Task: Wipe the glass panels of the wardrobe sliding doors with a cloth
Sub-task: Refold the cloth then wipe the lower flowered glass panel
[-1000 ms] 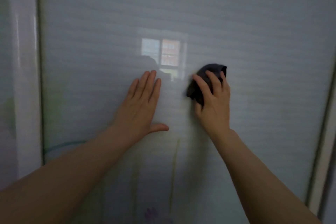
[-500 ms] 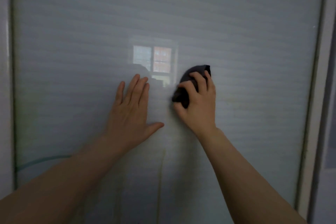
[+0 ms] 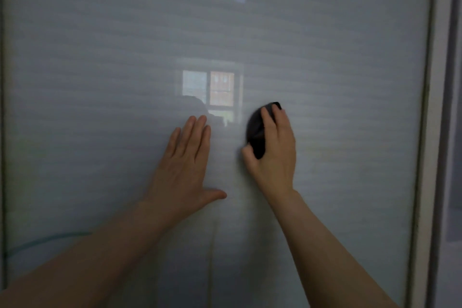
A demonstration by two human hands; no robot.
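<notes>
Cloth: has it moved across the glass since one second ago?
Cannot tell: the view itself shifted, and the cloth keeps about the same gap to the right door frame.

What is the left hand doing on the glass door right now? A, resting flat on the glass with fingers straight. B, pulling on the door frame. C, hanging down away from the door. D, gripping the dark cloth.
A: the left hand lies flat against the glass panel with fingers straight and thumb spread, while the right hand is the one that grips the dark cloth.
</notes>
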